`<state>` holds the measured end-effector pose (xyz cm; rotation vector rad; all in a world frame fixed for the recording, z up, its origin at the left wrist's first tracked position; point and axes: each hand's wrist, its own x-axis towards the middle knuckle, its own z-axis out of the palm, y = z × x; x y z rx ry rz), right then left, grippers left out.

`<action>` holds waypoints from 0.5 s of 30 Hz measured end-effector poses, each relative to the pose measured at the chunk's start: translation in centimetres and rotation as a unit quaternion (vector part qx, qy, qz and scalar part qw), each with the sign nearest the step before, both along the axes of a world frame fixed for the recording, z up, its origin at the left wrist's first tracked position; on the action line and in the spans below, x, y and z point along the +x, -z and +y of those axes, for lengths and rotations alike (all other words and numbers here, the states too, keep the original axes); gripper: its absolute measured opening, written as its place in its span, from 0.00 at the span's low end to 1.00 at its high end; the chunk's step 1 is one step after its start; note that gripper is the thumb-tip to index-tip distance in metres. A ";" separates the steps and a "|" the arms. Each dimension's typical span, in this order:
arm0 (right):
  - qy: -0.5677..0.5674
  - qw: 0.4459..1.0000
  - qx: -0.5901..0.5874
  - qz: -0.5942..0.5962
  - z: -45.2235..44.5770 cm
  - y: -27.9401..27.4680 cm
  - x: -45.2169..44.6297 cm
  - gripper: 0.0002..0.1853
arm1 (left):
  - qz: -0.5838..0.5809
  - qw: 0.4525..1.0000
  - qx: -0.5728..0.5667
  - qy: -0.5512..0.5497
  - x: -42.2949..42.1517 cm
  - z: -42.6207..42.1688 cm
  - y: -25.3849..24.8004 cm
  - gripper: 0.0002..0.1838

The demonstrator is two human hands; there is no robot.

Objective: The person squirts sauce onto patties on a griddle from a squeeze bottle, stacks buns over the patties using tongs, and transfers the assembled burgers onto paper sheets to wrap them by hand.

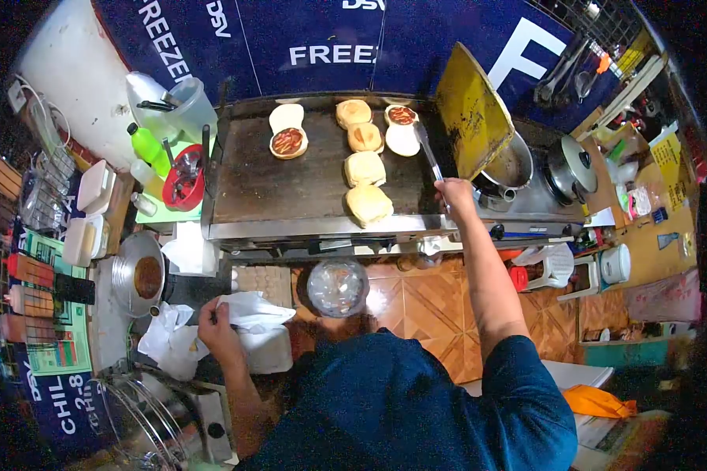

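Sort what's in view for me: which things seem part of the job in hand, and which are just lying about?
Seemingly in use:
- griddle
- buns, two topped with red sauce
- spatula in the right hand
- white sheet at the left hand

Probably just about:
- orange cloth
- white cable
- lidded pot

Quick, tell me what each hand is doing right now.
Left hand: at the white wrap; whether it grips it cannot be told.
Right hand: closed on the spatula.
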<state>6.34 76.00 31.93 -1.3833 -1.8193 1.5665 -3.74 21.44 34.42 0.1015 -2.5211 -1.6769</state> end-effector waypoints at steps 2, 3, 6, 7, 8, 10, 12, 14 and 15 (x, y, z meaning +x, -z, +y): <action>-0.003 0.999 0.022 -0.029 -0.3 -0.6 0.4 0.08 | 0.007 1.000 0.015 0.011 -0.1 -0.5 0.4 0.10; -0.020 0.998 0.047 -0.042 -0.3 -0.9 1.1 0.09 | 0.007 1.000 0.015 0.010 -0.2 -0.6 0.5 0.10; -0.031 0.991 0.121 -0.043 -3.7 -3.6 4.7 0.10 | 0.002 0.999 0.037 -0.013 -0.5 -1.4 1.2 0.10; -0.020 0.992 0.121 -0.030 -5.7 -5.0 5.7 0.10 | 0.005 0.999 0.045 -0.019 -0.6 -1.8 1.6 0.10; -0.020 0.997 0.070 0.006 -6.4 -4.8 6.8 0.09 | 0.007 0.998 0.052 -0.027 -0.5 -2.4 1.8 0.10; -0.052 0.998 0.020 0.021 -10.0 -6.1 6.7 0.10 | 0.006 0.999 0.001 -0.036 -0.4 -2.5 0.8 0.09; -0.132 0.988 -0.047 0.065 -13.0 -5.9 5.3 0.11 | 0.009 0.998 -0.048 -0.038 -0.5 -2.3 0.4 0.09; -0.179 0.981 -0.064 0.030 -15.4 -6.9 2.1 0.12 | 0.008 0.998 0.042 -0.035 -0.6 -2.3 0.7 0.09; -0.191 0.977 -0.096 0.009 -16.7 -8.1 0.3 0.13 | 0.009 0.998 0.044 -0.039 -0.5 -2.2 0.5 0.09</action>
